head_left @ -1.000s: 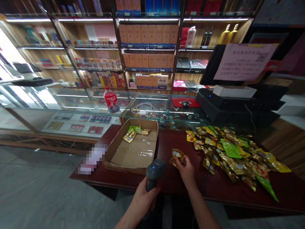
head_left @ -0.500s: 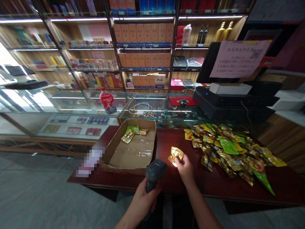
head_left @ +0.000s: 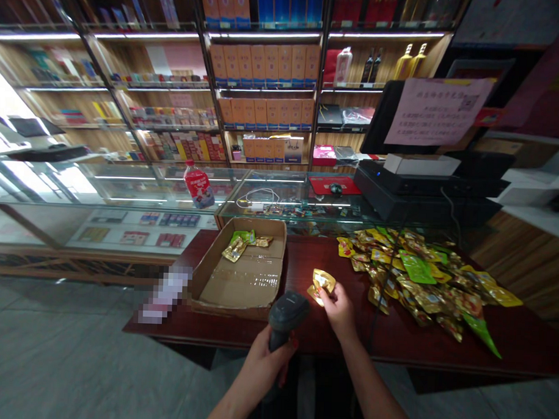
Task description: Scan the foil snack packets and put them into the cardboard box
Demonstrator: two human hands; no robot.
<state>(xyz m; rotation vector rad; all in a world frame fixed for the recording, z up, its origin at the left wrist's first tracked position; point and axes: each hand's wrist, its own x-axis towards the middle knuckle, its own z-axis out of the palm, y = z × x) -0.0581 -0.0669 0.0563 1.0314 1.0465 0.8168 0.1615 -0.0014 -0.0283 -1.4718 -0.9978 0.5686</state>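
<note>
My left hand (head_left: pixel 269 360) is wrapped round the handle of a dark barcode scanner (head_left: pixel 289 310), whose head points toward my right hand. Between thumb and fingers, my right hand (head_left: pixel 336 304) pinches a gold snack packet (head_left: pixel 321 279) over the dark red table (head_left: pixel 305 253), and a patch of light falls on it. To the left lies a shallow cardboard box (head_left: pixel 240 287); a green packet (head_left: pixel 244 236) and a few gold packets (head_left: pixel 234 249) rest at its far end. On the right spreads a heap of gold, yellow and green packets (head_left: pixel 419 275).
Behind the table stands a glass counter (head_left: pixel 280 200) with a red-capped bottle (head_left: pixel 199 185), a white cable (head_left: pixel 256 202) and a mouse (head_left: pixel 336 188) on a red pad. A monitor (head_left: pixel 383 115) with a paper sign stands at right. Stocked shelves line the back.
The scanner and my left hand have shifted very slightly right. My right hand keeps the gold packet in nearly the same spot.
</note>
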